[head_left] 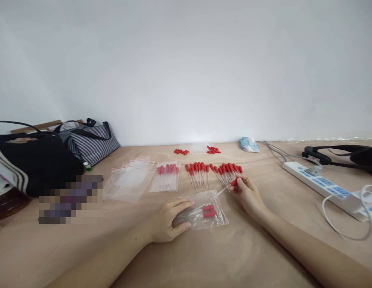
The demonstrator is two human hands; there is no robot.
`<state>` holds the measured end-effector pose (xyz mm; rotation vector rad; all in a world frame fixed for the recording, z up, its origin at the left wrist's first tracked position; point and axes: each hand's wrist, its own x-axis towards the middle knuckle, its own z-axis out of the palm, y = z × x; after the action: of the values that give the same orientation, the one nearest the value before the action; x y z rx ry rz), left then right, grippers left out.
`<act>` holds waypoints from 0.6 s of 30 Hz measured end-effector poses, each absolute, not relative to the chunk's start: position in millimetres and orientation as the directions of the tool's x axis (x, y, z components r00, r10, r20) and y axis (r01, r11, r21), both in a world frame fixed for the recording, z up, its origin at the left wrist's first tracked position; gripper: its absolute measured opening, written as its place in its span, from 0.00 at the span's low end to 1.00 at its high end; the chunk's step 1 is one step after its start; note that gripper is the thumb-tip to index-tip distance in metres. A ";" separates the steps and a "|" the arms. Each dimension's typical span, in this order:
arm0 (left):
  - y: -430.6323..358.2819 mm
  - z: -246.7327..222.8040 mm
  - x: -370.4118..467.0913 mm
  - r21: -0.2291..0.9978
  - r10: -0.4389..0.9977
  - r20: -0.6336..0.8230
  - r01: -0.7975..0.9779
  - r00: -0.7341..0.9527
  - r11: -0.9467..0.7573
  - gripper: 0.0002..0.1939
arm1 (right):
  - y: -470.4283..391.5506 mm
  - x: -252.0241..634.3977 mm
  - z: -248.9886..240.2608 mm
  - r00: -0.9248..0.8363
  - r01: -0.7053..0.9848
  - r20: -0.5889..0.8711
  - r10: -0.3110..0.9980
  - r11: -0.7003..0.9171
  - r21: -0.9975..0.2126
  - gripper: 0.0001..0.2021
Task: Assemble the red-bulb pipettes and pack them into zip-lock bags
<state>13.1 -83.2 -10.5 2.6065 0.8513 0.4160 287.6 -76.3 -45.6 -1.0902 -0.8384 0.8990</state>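
A clear plastic zip bag point(197, 222) lies in front of me with a couple of red-bulbed glass droppers point(208, 208) inside. My left hand point(170, 220) grips the bag's left end, thumb and fingers on either side of it. Between the fingertips of my right hand point(247, 196) is the red bulb of another dropper point(234, 182). Its thin glass stem points down-left, the tip at the bag's right-hand opening; whether it is inside I cannot tell. Just beyond the bag lie two groups of loose droppers, one in the middle point(198, 170) and one to the right point(229, 170).
A filled bag of droppers point(164, 178) and flat plastic bags point(128, 180) lie left of the loose droppers. More red bulbs point(213, 149) are near the wall. A power strip point(320, 186) with cables, a blue mask point(249, 144) and a black headset point(344, 156) are right; bags point(90, 144) stand left.
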 end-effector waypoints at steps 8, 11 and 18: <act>-82.7 -11.5 13.6 0.414 0.623 0.134 0.528 0.771 -0.742 0.27 | -96.4 259.3 -40.7 -0.011 -0.084 0.110 0.994 0.109 -0.990 0.16; -82.4 -13.1 13.5 0.417 0.625 0.128 0.530 0.770 -0.738 0.27 | -97.7 258.2 -39.7 -0.108 0.184 0.175 0.979 0.193 -0.964 0.11; -83.1 -10.8 15.5 0.434 0.610 0.151 0.502 0.778 -0.748 0.24 | -88.1 267.4 -29.0 -0.389 0.484 0.213 0.896 0.395 -0.781 0.13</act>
<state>15.5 -83.1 -10.8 2.5992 0.8467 0.4026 267.4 -88.1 -29.0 -1.1754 -2.0207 0.8366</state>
